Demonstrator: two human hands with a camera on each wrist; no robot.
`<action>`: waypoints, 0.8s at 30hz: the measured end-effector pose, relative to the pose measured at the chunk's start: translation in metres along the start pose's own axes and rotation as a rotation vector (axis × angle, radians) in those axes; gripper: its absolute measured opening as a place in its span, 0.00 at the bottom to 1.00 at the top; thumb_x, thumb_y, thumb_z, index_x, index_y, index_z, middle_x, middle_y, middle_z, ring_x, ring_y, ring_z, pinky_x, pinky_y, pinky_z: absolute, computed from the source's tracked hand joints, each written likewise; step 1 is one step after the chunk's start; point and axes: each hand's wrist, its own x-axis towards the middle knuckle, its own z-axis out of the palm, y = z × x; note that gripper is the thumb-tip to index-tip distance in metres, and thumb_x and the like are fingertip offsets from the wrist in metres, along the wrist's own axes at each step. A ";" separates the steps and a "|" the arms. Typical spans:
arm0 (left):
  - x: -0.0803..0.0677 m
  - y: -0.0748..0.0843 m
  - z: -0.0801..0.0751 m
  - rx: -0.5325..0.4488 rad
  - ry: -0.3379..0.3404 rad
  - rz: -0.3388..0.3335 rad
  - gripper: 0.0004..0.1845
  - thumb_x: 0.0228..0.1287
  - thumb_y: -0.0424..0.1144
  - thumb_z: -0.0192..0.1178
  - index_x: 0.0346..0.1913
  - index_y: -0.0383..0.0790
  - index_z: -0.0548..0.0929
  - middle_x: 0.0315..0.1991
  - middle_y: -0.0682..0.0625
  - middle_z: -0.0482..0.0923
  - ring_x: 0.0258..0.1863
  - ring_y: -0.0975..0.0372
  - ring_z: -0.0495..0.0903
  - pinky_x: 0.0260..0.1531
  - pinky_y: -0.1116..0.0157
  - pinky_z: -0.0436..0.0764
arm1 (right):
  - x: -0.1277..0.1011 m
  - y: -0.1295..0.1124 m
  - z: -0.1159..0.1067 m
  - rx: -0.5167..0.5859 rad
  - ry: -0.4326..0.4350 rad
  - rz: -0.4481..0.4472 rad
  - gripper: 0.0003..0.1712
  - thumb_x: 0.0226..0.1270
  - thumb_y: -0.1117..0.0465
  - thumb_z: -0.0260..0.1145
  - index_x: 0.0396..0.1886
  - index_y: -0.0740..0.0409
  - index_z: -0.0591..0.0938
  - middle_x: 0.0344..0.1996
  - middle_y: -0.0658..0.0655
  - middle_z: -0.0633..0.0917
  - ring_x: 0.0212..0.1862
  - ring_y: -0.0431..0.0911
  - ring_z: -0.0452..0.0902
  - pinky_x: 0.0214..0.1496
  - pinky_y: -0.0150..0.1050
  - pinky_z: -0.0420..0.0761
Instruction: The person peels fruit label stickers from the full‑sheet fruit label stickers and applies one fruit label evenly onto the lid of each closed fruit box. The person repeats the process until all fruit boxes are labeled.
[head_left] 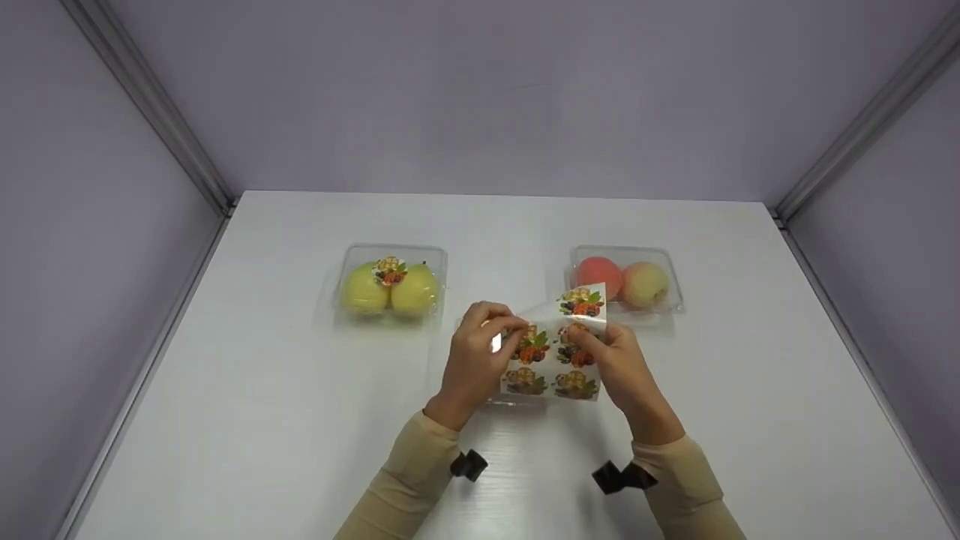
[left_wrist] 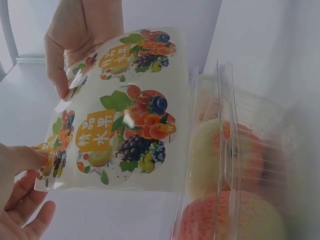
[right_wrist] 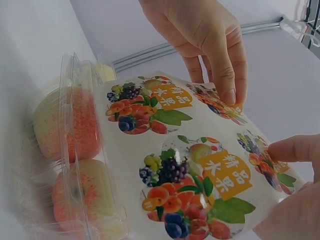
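A white sheet of round fruit stickers (head_left: 551,384) is held up between both hands over the table. My left hand (head_left: 474,356) pinches the sheet's left side at a sticker; whether that sticker is lifting from the sheet, I cannot tell. The right hand (head_left: 628,379) grips the opposite side, its thumb on top of a sticker. Below the sheet sits a clear plastic box (head_left: 517,403), mostly hidden from above. Both wrist views show red-and-yellow apples (left_wrist: 230,215) inside it, close beside the sheet's edge.
At the back left, a clear box (head_left: 394,251) of yellow-green fruit bears a fruit sticker (head_left: 390,271). Another clear box (head_left: 664,259) with a red fruit and a pale one stands back right, partly behind the sheet. Grey-lilac walls enclose the white table (head_left: 262,360).
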 end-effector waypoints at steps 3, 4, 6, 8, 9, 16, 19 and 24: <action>0.000 -0.001 0.000 0.004 0.005 0.005 0.02 0.57 0.32 0.67 0.34 0.41 0.87 0.35 0.50 0.79 0.40 0.63 0.77 0.42 0.68 0.81 | 0.001 0.002 0.000 0.002 -0.001 0.001 0.17 0.70 0.64 0.57 0.52 0.72 0.78 0.33 0.48 0.86 0.37 0.39 0.82 0.44 0.34 0.81; 0.000 -0.001 0.000 0.001 0.006 0.006 0.02 0.57 0.32 0.67 0.33 0.41 0.87 0.35 0.50 0.79 0.40 0.63 0.77 0.42 0.68 0.81 | 0.002 0.003 0.000 0.002 0.000 0.002 0.17 0.70 0.64 0.57 0.52 0.72 0.78 0.33 0.48 0.86 0.37 0.39 0.82 0.43 0.34 0.82; -0.001 -0.002 0.000 -0.005 0.004 0.010 0.03 0.57 0.31 0.67 0.33 0.42 0.87 0.34 0.51 0.80 0.40 0.63 0.77 0.42 0.68 0.81 | 0.002 0.003 -0.001 0.003 0.003 0.003 0.17 0.70 0.64 0.58 0.51 0.72 0.78 0.32 0.48 0.87 0.37 0.39 0.82 0.43 0.34 0.82; -0.001 -0.003 0.000 -0.009 0.002 0.018 0.04 0.56 0.30 0.67 0.33 0.42 0.87 0.34 0.51 0.80 0.40 0.63 0.78 0.42 0.69 0.81 | 0.003 0.004 -0.001 0.006 0.011 0.008 0.17 0.70 0.64 0.58 0.51 0.72 0.78 0.32 0.48 0.87 0.36 0.39 0.82 0.42 0.34 0.82; -0.001 -0.003 0.000 -0.012 0.001 0.024 0.04 0.56 0.30 0.67 0.33 0.42 0.87 0.34 0.51 0.80 0.40 0.63 0.78 0.42 0.69 0.81 | 0.003 0.004 -0.001 0.005 0.015 0.010 0.17 0.70 0.64 0.58 0.51 0.72 0.78 0.32 0.49 0.87 0.36 0.39 0.83 0.42 0.34 0.82; -0.002 -0.003 -0.001 -0.028 -0.009 0.072 0.04 0.58 0.31 0.67 0.34 0.42 0.87 0.35 0.50 0.80 0.40 0.62 0.77 0.41 0.69 0.81 | 0.004 0.004 -0.001 0.028 0.024 0.008 0.17 0.70 0.64 0.58 0.53 0.72 0.78 0.34 0.50 0.88 0.39 0.41 0.84 0.44 0.34 0.83; -0.002 -0.003 -0.001 -0.036 -0.007 0.082 0.04 0.57 0.31 0.67 0.34 0.42 0.87 0.35 0.50 0.80 0.40 0.62 0.77 0.41 0.69 0.82 | 0.005 0.004 -0.001 0.035 0.030 0.012 0.17 0.70 0.64 0.58 0.52 0.72 0.78 0.32 0.49 0.88 0.37 0.39 0.84 0.43 0.33 0.83; -0.002 -0.003 -0.002 -0.043 0.001 0.107 0.04 0.56 0.30 0.68 0.33 0.42 0.87 0.34 0.50 0.80 0.39 0.62 0.77 0.41 0.69 0.81 | 0.007 0.006 0.000 0.068 0.046 0.009 0.16 0.69 0.67 0.57 0.51 0.75 0.78 0.30 0.47 0.87 0.36 0.39 0.84 0.42 0.32 0.83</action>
